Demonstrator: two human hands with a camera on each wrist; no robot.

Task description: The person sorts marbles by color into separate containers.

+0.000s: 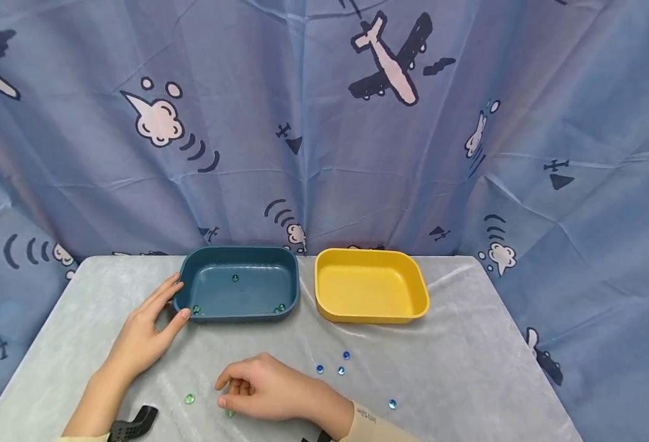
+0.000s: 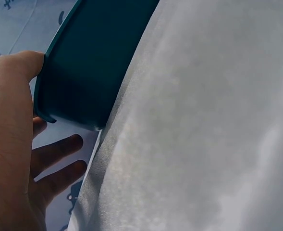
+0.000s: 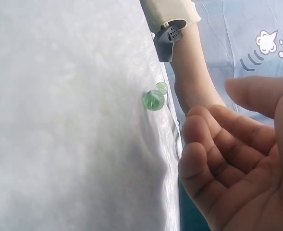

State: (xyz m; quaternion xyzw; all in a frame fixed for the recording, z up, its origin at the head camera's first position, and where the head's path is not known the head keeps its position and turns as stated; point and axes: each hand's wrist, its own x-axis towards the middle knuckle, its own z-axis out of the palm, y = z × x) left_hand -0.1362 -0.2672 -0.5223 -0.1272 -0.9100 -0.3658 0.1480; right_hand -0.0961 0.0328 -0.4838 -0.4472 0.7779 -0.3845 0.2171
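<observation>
My left hand (image 1: 145, 334) rests at the left end of a teal plastic bin (image 1: 241, 301). Its thumb touches the rim in the left wrist view, and the fairly straight fingers lie spread along the outside. Several green marbles (image 1: 235, 278) sit inside this bin. Over the table, my right hand (image 1: 272, 387) hangs with loosely curled fingers and an empty palm. Close by its fingertips is one green marble (image 1: 229, 414), partly covered by the hand, with another green marble (image 1: 189, 398) to the left. The right wrist view shows two green marbles (image 3: 153, 100) beyond the fingers.
A yellow bin (image 1: 371, 294) stands right of the teal one, with no marbles visible in it. Several blue marbles (image 1: 341, 370) lie on the grey cloth-covered table (image 1: 468, 368), to the right of my right hand. A blue patterned curtain (image 1: 247, 123) hangs behind.
</observation>
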